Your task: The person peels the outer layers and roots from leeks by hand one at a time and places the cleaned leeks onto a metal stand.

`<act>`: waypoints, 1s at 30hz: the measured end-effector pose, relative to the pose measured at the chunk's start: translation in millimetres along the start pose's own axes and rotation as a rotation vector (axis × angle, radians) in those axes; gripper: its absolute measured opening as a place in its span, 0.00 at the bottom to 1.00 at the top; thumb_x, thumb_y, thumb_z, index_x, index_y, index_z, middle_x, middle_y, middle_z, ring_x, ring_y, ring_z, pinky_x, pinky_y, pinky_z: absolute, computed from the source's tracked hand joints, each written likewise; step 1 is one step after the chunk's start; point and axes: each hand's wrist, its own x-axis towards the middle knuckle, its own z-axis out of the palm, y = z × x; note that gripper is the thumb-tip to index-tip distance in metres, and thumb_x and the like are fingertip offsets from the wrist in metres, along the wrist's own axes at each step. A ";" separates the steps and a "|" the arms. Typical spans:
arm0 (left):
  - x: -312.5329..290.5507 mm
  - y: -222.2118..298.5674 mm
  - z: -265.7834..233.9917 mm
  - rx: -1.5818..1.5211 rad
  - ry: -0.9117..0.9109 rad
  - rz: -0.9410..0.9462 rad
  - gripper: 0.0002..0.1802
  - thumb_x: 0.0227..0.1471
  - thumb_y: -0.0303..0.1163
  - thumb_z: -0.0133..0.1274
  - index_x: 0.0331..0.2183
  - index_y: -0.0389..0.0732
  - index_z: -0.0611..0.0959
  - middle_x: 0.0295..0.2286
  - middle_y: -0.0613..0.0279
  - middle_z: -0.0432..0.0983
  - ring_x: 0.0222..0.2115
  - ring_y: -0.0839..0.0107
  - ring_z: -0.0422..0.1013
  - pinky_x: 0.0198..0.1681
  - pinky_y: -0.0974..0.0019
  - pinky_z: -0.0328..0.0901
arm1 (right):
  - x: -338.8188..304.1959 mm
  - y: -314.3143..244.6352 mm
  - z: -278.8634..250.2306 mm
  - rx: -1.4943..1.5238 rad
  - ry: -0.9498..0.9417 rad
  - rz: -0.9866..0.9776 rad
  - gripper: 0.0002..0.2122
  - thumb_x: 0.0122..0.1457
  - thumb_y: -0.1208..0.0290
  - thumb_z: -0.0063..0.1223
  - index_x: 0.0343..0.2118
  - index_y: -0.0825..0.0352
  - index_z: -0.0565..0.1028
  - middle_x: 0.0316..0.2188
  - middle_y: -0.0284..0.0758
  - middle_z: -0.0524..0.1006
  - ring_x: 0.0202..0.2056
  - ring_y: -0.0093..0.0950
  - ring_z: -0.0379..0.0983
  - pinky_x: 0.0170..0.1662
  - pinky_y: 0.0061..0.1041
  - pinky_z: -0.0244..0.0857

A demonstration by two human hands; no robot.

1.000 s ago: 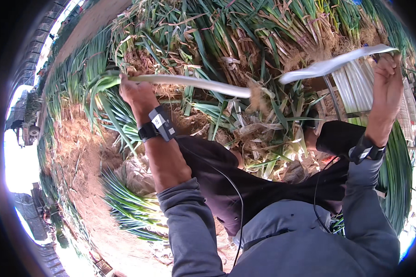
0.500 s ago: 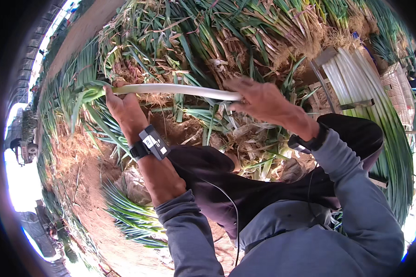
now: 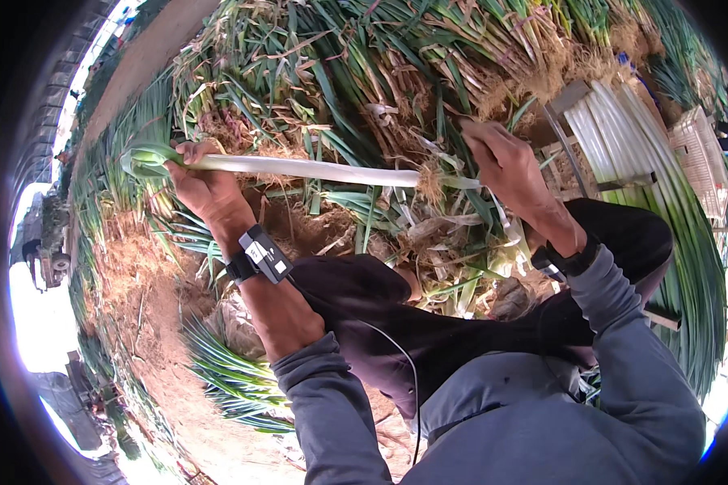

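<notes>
My left hand (image 3: 206,182) is closed around the green end of a long green onion (image 3: 315,168), whose leaves fold into a loop beyond my fingers. Its bare white shaft stretches level to the right and ends in a tuft of brown roots (image 3: 429,184). Just past the roots, my right hand (image 3: 511,171) is closed with bent fingers on a pale strip of onion skin (image 3: 463,183). The strip runs from beside the roots to my fingers, and part of it dangles below the hand.
Piled unpeeled green onions (image 3: 340,73) lie across the far side. At right, cleaned white-stemmed onions (image 3: 623,133) rest on a metal-barred stand (image 3: 566,149), near a pale plastic crate (image 3: 698,162). Peeled scraps (image 3: 429,234) litter the ground before my knees; loose green leaves (image 3: 234,380) lie lower left.
My right hand has moved right, away from the onion's shaft, drawing a strip of skin past the roots. My left hand has shifted slightly left with the onion, and its leaves are now looped.
</notes>
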 end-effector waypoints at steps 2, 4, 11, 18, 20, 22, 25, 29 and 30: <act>0.3 -6.2 -0.7 0.000 -0.034 -0.013 0.17 0.62 0.37 0.51 0.42 0.30 0.73 0.28 0.59 0.68 0.27 0.71 0.65 0.33 0.67 0.65 | 10.1 -36.9 -4.5 -0.056 0.046 -0.292 0.11 0.62 0.72 0.54 0.46 0.69 0.76 0.39 0.41 0.79 0.36 0.37 0.78 0.31 0.32 0.74; 1.4 -13.4 3.9 0.027 -0.034 0.024 0.20 0.58 0.36 0.56 0.44 0.29 0.74 0.27 0.59 0.68 0.27 0.70 0.66 0.32 0.68 0.66 | 6.9 -64.0 6.7 -0.274 -0.013 -0.423 0.13 0.58 0.73 0.54 0.46 0.68 0.76 0.36 0.38 0.77 0.28 0.35 0.77 0.26 0.29 0.73; 2.4 -27.8 15.6 0.008 0.044 0.032 0.24 0.68 0.48 0.38 0.40 0.32 0.72 0.25 0.61 0.66 0.23 0.71 0.63 0.27 0.67 0.64 | 2.5 -56.6 44.6 -0.496 -0.223 -0.342 0.17 0.56 0.73 0.57 0.49 0.68 0.72 0.36 0.35 0.74 0.23 0.32 0.76 0.22 0.31 0.70; 0.2 -22.6 17.3 0.039 0.002 0.036 0.25 0.67 0.48 0.39 0.42 0.32 0.74 0.27 0.60 0.67 0.24 0.71 0.63 0.29 0.67 0.65 | 5.7 -58.0 52.5 -0.490 -0.223 -0.396 0.11 0.54 0.73 0.58 0.38 0.68 0.72 0.28 0.34 0.72 0.23 0.32 0.75 0.21 0.32 0.68; -2.6 -19.8 17.0 0.050 0.001 0.033 0.25 0.67 0.48 0.40 0.43 0.31 0.74 0.26 0.61 0.67 0.24 0.71 0.63 0.29 0.67 0.65 | 5.7 -57.5 54.5 -0.352 -0.184 -0.331 0.07 0.53 0.73 0.59 0.32 0.66 0.72 0.24 0.36 0.72 0.22 0.34 0.75 0.21 0.32 0.68; -4.4 -26.0 21.8 0.052 0.001 0.020 0.25 0.67 0.47 0.40 0.43 0.31 0.74 0.26 0.62 0.67 0.24 0.71 0.63 0.30 0.67 0.65 | 7.5 -45.4 58.5 -0.235 -0.103 -0.332 0.06 0.55 0.74 0.59 0.32 0.66 0.73 0.23 0.35 0.73 0.21 0.31 0.75 0.21 0.31 0.68; -8.5 -21.4 26.2 0.086 0.047 0.069 0.23 0.67 0.43 0.43 0.45 0.30 0.75 0.24 0.63 0.67 0.24 0.72 0.64 0.30 0.68 0.65 | 8.5 -50.1 48.3 0.088 -0.194 -0.089 0.04 0.58 0.74 0.56 0.32 0.68 0.75 0.21 0.33 0.75 0.18 0.25 0.73 0.20 0.27 0.67; -11.1 -9.0 21.5 -0.065 -0.098 -0.045 0.23 0.64 0.41 0.48 0.50 0.30 0.74 0.25 0.66 0.67 0.25 0.74 0.62 0.31 0.70 0.62 | 9.9 -41.7 38.6 0.590 -0.419 0.480 0.08 0.63 0.72 0.52 0.34 0.74 0.76 0.19 0.30 0.75 0.16 0.15 0.69 0.18 0.20 0.64; -10.1 -5.8 18.3 -0.066 -0.139 -0.064 0.26 0.63 0.41 0.51 0.54 0.31 0.73 0.26 0.66 0.67 0.25 0.74 0.62 0.31 0.71 0.61 | 8.8 -31.7 40.1 0.635 -0.381 0.510 0.10 0.64 0.71 0.50 0.32 0.76 0.76 0.15 0.29 0.73 0.14 0.16 0.68 0.16 0.20 0.62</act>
